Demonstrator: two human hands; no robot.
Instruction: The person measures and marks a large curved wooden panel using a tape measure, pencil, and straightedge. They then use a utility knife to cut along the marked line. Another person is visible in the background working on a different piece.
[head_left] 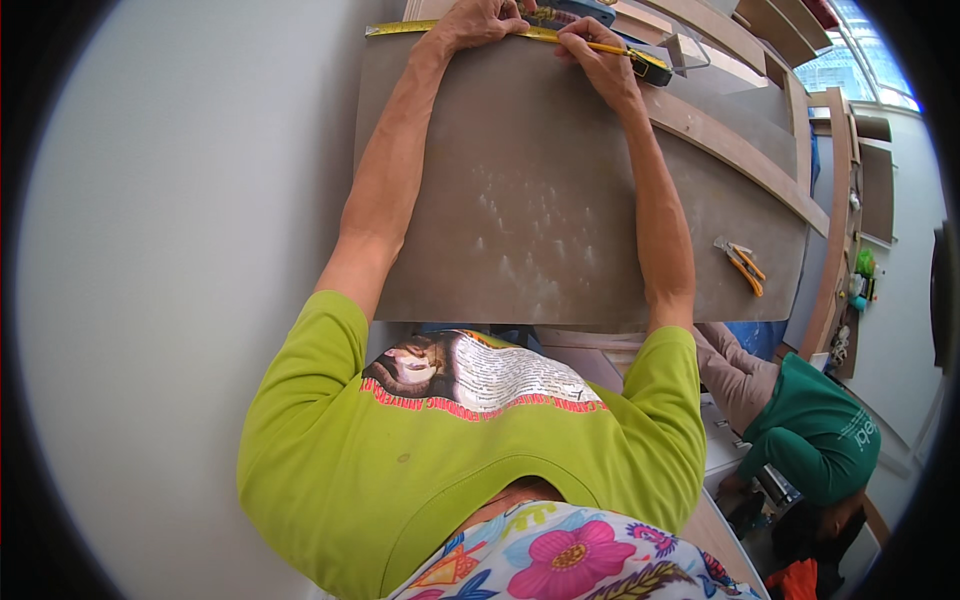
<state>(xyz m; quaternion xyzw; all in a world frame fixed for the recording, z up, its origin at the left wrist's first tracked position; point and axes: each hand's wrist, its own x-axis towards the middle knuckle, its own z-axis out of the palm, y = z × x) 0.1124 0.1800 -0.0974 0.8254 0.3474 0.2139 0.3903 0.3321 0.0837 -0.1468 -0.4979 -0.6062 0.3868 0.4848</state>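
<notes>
A brown board (430, 240) lies before me, with pale dusty marks near its middle. Along its far edge stretches the yellow blade of a tape measure (400, 28), whose black and yellow case (652, 69) rests to the right. My left hand (478, 24) is closed, its curled fingers pressing and pinching at the blade. To its right, my right hand (597, 62) pinches a slim yellow-orange pencil (608, 48) close above the tape. Its fingertips are partly hidden. Pliers with orange handles (742, 266) lie on the board's right side.
A pale wall (180, 250) rises close at the left. Long wooden strips (740, 150) lie across the right side of the board. Beyond my left hand is a blue tool or case (580, 10). Another person in a green top (815, 430) bends down at the lower right.
</notes>
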